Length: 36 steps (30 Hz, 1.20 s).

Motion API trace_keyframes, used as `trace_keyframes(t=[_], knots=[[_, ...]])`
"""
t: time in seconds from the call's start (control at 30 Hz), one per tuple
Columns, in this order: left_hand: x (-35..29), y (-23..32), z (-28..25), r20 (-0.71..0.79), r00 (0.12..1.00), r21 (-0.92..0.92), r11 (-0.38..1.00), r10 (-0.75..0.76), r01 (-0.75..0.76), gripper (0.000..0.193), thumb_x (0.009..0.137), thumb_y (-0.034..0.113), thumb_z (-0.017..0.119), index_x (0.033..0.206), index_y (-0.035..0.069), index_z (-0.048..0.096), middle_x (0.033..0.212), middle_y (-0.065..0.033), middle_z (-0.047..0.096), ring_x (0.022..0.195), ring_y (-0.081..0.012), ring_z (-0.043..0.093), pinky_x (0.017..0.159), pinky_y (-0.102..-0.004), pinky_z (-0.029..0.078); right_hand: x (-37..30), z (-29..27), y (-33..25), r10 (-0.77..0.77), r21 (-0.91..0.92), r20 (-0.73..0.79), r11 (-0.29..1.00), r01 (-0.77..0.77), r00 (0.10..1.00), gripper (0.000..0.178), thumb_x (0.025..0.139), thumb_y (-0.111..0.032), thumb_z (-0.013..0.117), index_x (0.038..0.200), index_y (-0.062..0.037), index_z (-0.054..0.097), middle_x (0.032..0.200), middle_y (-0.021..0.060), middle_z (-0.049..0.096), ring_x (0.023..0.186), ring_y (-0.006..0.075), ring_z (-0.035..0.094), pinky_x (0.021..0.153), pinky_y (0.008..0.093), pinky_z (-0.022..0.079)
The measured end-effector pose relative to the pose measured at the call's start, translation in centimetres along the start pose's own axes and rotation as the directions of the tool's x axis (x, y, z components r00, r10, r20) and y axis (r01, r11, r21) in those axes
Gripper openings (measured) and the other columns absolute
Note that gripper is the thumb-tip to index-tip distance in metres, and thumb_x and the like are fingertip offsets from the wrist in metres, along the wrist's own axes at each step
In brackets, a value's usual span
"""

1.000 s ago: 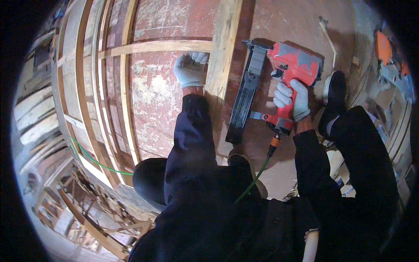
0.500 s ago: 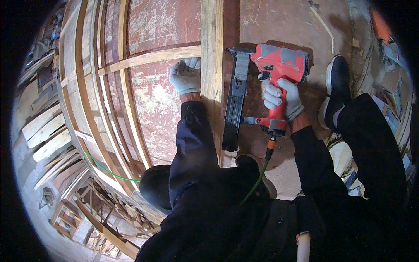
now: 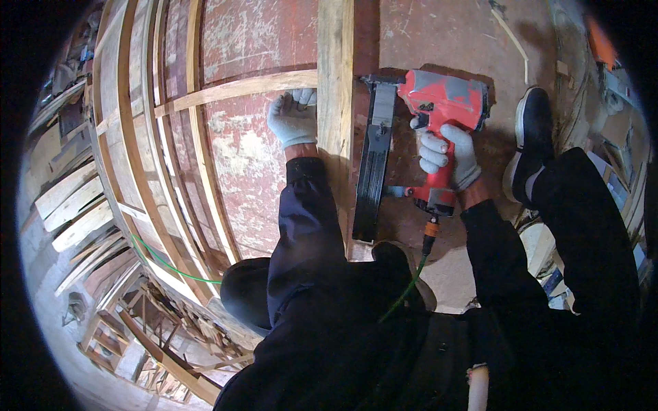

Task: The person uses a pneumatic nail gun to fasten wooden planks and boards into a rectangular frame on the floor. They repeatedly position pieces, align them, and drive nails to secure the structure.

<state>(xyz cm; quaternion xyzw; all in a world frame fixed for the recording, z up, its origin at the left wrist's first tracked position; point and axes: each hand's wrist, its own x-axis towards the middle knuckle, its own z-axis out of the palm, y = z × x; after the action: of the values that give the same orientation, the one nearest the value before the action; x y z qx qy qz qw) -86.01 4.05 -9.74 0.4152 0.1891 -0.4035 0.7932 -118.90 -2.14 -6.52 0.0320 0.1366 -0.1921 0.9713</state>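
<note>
A white glove covers my right hand (image 3: pixel 449 154), which is wrapped round the grip of a red nail gun (image 3: pixel 442 103). The gun's long black magazine (image 3: pixel 375 161) lies along the right side of a thick wooden plank (image 3: pixel 335 96), and its nose points to that plank near the far end of the magazine. My left hand (image 3: pixel 293 122), also gloved, is closed with curled fingers against the near edge of a wooden crosspiece (image 3: pixel 236 90), where it meets the plank. The fingertips are partly hidden. A green air hose (image 3: pixel 408 291) runs from the gun's orange fitting toward my body.
Long wooden slats (image 3: pixel 137 137) form a frame on the scuffed reddish surface (image 3: pixel 240 157). Stacked boards (image 3: pixel 75 198) and scrap wood (image 3: pixel 164 356) lie beyond at the left. My dark shoe (image 3: pixel 531 130) rests at the right, beside clutter and an orange object (image 3: pixel 602 41).
The view has shifted very slightly, so everything sits a little farther right. Both hands keep their places, the right one still on the nail gun.
</note>
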Motion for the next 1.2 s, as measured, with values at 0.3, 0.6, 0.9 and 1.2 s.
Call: trace_keyframes(t=[0.3,0.6,0.9,1.2], knots=[[0.3,-0.4,-0.8,-0.021,0.999,0.023,0.999,0.026,-0.026,0.019,0.082,0.025,0.062,0.075,0.006,0.06,0.08,-0.0117,0.062,0.075,-0.031,0.058,0.078,-0.0442,0.049,-0.3,-0.5,-0.2,0.026,-0.004,-0.01,1.0,-0.026,1.0,0.055,0.098,-0.035,0.058,0.138,-0.0004,0.044,0.065,-0.006,0.042,0.049,0.008,0.04,0.049,0.0284,0.034],[-0.7,3.2,4.5,0.08,0.994,0.852,0.513,0.073,-0.106,0.038,0.097,0.028,0.055,0.094,-0.005,0.073,0.081,-0.0129,0.072,0.062,-0.0201,0.064,0.054,-0.0333,0.052,1.5,4.9,-7.7,-0.07,-0.137,-0.109,0.989,0.055,0.992,0.055,0.097,-0.037,0.056,0.137,-0.0007,0.048,0.065,-0.0073,0.038,0.051,0.0082,0.038,0.053,0.0289,0.036],[2.8,-5.5,16.6,0.462,0.876,0.854,-0.338,0.14,-0.397,0.08,0.089,0.06,0.06,0.141,0.0,0.049,0.13,-0.0305,0.061,0.12,-0.0444,0.06,0.104,-0.0476,0.046,8.9,18.2,-23.3,-0.216,-0.584,-0.223,0.81,0.047,0.951,0.02,0.093,-0.026,0.062,0.086,-0.0111,0.052,0.066,-0.0014,0.05,0.057,0.0133,0.05,0.059,0.034,0.046],[8.0,-6.0,16.5,0.249,0.966,0.964,0.076,0.065,-0.253,0.08,0.082,0.053,0.075,0.134,-0.003,0.051,0.117,-0.021,0.066,0.111,-0.0323,0.064,0.095,-0.0395,0.049,8.5,30.0,-33.8,-0.359,-0.878,-0.472,0.271,-0.394,0.805,0.026,0.092,-0.031,0.066,0.077,-0.0144,0.053,0.064,-0.0033,0.051,0.054,0.0119,0.052,0.054,0.0295,0.047]])
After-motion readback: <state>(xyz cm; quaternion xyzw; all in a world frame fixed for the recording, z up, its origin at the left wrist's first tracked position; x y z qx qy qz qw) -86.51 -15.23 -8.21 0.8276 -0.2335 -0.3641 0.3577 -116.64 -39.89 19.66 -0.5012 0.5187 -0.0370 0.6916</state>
